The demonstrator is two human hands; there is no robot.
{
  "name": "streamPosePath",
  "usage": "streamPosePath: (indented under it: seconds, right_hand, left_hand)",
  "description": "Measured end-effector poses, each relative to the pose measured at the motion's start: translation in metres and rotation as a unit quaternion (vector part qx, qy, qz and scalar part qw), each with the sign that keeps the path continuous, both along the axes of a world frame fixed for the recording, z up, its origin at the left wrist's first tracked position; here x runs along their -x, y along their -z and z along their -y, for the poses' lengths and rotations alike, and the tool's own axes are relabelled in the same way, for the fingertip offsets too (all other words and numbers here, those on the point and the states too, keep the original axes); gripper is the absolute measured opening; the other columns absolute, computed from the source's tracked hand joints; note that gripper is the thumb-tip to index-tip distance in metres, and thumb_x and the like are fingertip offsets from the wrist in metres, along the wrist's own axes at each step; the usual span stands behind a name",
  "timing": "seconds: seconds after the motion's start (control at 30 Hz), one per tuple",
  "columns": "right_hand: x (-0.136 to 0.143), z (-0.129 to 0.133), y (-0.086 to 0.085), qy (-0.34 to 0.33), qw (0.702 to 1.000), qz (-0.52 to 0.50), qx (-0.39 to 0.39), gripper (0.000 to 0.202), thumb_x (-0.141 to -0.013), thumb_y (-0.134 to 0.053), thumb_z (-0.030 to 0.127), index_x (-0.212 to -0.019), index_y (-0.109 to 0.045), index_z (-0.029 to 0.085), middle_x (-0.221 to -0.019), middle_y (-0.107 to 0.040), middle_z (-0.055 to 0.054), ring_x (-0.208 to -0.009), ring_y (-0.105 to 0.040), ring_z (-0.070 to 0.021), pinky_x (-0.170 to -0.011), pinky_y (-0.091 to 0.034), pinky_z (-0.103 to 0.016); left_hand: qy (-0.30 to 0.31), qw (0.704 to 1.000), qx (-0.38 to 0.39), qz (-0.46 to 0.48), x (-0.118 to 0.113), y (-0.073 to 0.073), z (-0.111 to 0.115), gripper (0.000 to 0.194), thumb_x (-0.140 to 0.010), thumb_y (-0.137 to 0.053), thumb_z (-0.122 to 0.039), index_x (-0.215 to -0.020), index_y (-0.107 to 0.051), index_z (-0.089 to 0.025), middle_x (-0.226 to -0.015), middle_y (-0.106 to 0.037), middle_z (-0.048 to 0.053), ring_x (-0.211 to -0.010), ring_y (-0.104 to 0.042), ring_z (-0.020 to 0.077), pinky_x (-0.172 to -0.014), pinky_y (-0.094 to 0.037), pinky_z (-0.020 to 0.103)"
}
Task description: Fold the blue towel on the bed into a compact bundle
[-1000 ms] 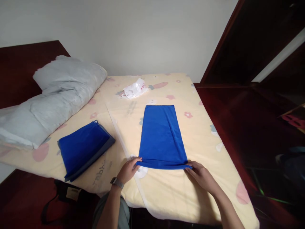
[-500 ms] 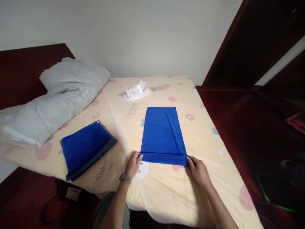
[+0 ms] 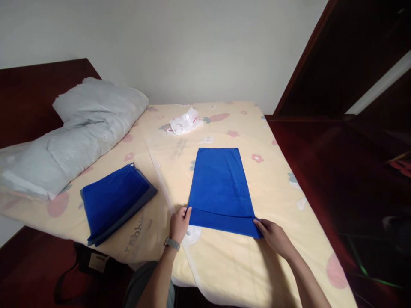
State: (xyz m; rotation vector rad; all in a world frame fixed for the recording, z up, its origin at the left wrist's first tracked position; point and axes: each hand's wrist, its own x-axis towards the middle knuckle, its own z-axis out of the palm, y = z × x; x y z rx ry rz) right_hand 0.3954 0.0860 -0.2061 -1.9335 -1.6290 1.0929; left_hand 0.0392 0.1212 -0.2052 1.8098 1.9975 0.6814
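Note:
A blue cloth lies flat on the bed, its near edge turned over into a narrow folded band. My left hand pinches the left end of that band between thumb and fingers; a grey-banded watch is on this wrist. At the band's right end, my right hand grips the corner of the same cloth. To the left rests a stack of folded cloths, blue on top with greyish-blue beneath.
The bed has a pale yellow patterned sheet. A crumpled white plastic bag lies toward the wall. A grey quilt is bunched by the dark headboard. A black bag sits low at the left, below the bed's edge.
Both hands have drawn the cloth slightly toward me, the right one lower and farther right. The folded band looks wider, and the crease along the cloth's right side has smoothed.

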Motion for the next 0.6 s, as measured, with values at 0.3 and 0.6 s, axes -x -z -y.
streamPosePath:
  seconds: [0.3,0.6]
  right_hand:
    - [-0.002,0.004,0.000,-0.007,0.996,0.083,0.022,0.039,-0.087,-0.046,0.059,-0.081,-0.066,0.026,-0.080,-0.074,-0.003,-0.076,-0.068,-0.0250,-0.068,-0.048,-0.035]
    - [0.002,0.004,0.007,0.073,0.997,-0.016,-0.011,0.045,-0.075,-0.064,0.055,-0.110,-0.057,0.027,-0.098,-0.075,-0.005,-0.088,-0.072,-0.0248,-0.076,-0.053,-0.035]
  left_hand:
    - [0.074,0.979,-0.036,-0.185,0.004,-0.001,0.004,0.037,-0.099,-0.040,-0.040,-0.071,-0.057,-0.022,-0.071,-0.064,0.004,-0.071,-0.062,0.0194,-0.066,-0.040,0.028]
    - [0.075,0.994,0.004,-0.078,0.010,0.001,0.003,0.030,-0.086,-0.062,-0.051,-0.079,-0.053,-0.023,-0.068,-0.058,-0.002,-0.067,-0.061,0.0173,-0.061,-0.039,0.025]
